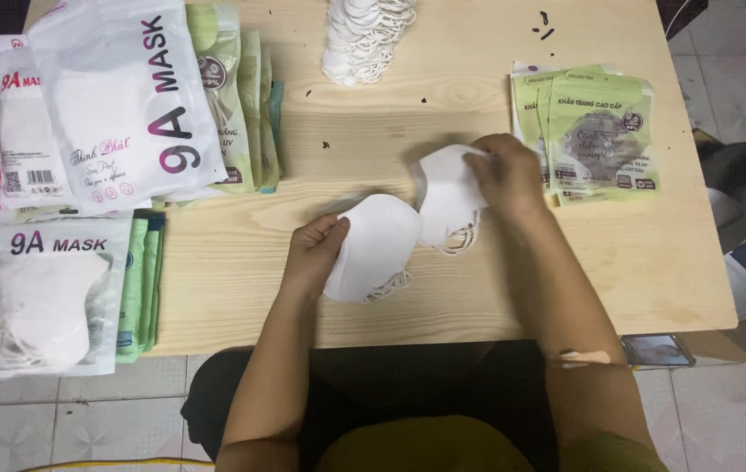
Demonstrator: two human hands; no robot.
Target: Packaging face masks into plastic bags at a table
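The left hand has its grip pinched on the left edge of a white mask lying near the middle of the surface; the right hand grips a second white mask, lifted just right of and overlapping the first; judging by this, keeping edges aligned and ear loops untangled matters; a mask stack sits far, green packets right.

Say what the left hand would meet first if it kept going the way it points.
The left hand points up and right, its grip on a white mask. Straight on, it would likely meet the second white mask in the right hand.
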